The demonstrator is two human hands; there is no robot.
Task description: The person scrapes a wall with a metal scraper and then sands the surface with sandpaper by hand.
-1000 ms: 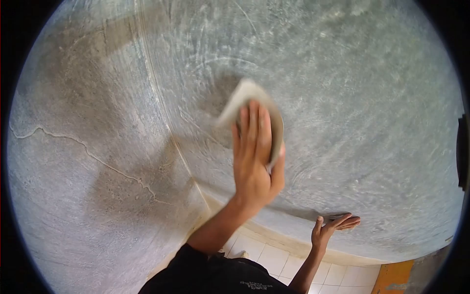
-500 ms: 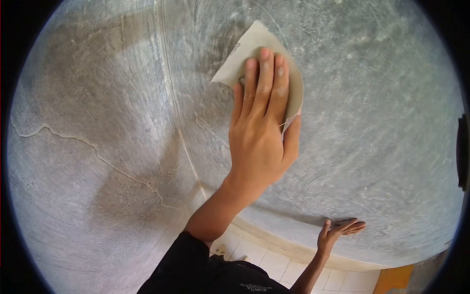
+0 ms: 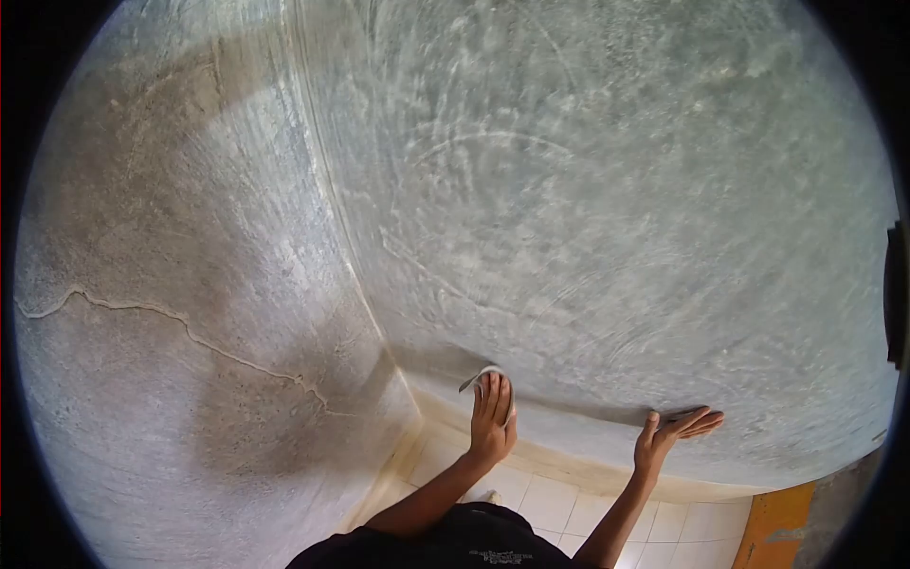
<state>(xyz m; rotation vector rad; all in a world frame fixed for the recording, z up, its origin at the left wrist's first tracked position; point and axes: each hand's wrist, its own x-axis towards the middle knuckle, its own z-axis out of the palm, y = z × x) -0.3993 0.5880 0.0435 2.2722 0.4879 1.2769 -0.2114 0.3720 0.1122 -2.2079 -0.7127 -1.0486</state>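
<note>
My left hand [image 3: 492,414] is low on the grey plastered wall [image 3: 588,256], just right of the corner. Its fingers lie together over a sheet of sandpaper [image 3: 472,380], with the thumb along its right side. Only the curled upper edge of the sheet shows past the fingertips; my hand covers the rest. Farther right, my right hand [image 3: 675,431] rests against the same wall, palm towards it and fingers stretched out to the right. I see nothing in that hand.
A second wall [image 3: 142,218] meets this one at the corner line on the left, and a crack [image 3: 190,327] runs across it. Below are pale floor tiles [image 3: 545,503]. An orange panel [image 3: 777,526] stands at the lower right, and a dark object [image 3: 896,294] is at the right edge.
My left hand has moved down the wall with the sandpaper, from high up to near its lower part. My right hand stays in place on the wall; the view has shifted slightly.
</note>
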